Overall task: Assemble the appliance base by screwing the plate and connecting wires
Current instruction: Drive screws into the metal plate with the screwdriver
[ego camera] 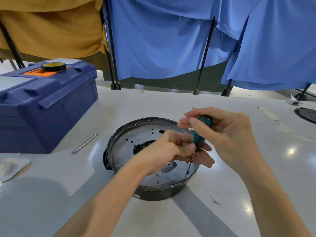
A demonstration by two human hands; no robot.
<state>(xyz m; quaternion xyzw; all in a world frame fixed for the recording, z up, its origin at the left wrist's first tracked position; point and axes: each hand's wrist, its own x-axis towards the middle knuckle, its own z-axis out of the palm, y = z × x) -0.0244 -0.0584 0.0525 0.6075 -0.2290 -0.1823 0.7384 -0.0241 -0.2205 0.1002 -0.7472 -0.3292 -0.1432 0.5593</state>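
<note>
I see a white worktop point(239, 194) with a big blue toolbox point(51, 108) at its left edge. The white labels on the lid are too blurred for me to read. The appliance base point(153, 192) stands in the middle of the worktop, closer to the near edge. It is a round black housing, open side up, and a silver plate point(123, 147) with many small holes and some larger cut-outs lies inside it.

My right hand point(227, 132) grips the top of the handle of a teal and black screwdriver point(199, 137). My left hand point(164, 151) pinches the lower end of that handle between thumb and fingers. The shaft leans down to a screw point(187, 172) close to the plate's right near rim.

A dark round part point(307, 114) lies at the right edge, and a paper packet point(12, 168) with unreadable print at the left edge. A black and yellow tape roll point(53, 66) sits on the toolbox. A thin metal bit point(85, 143) lies between the toolbox and the base.
</note>
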